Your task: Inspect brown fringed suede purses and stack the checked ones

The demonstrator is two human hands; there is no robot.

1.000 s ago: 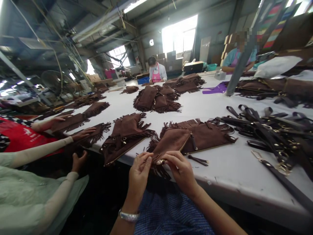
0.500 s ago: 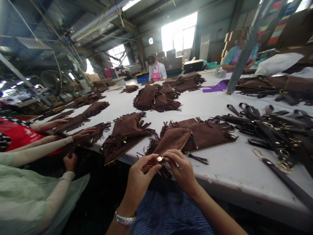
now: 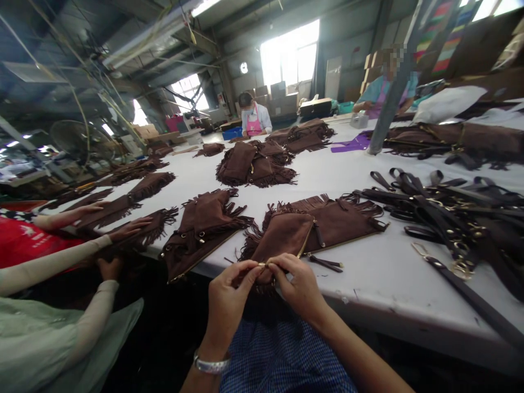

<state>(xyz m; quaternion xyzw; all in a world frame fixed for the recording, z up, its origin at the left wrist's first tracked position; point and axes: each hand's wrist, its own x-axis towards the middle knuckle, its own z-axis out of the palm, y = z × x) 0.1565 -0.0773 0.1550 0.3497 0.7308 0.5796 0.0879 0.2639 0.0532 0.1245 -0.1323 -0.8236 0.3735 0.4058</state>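
At the near table edge, my left hand (image 3: 231, 292) and my right hand (image 3: 297, 286) meet with fingertips pinched. Between them is a small gold metal fitting (image 3: 262, 265), gripped from both sides; its exact kind is too small to make out. Just behind and under my fingers lies a brown fringed bag (image 3: 282, 234) with a gold zipper along its edge. A brown tassel zipper pull (image 3: 326, 263) lies on the table to the right of my right hand. Another brown fringed bag (image 3: 200, 232) with metal eyelets rests to the left.
Black straps with gold clasps (image 3: 442, 218) are heaped on the white table (image 3: 327, 177) at right. A grey post (image 3: 387, 103) rises from the table. More brown bags (image 3: 254, 164) lie farther back. Co-workers' arms (image 3: 61, 262) reach in at left; two people sit across.
The gold fitting has turned in my fingers, so its bright face shows less. My fingertips have come closer together. The whole view has shifted slightly.
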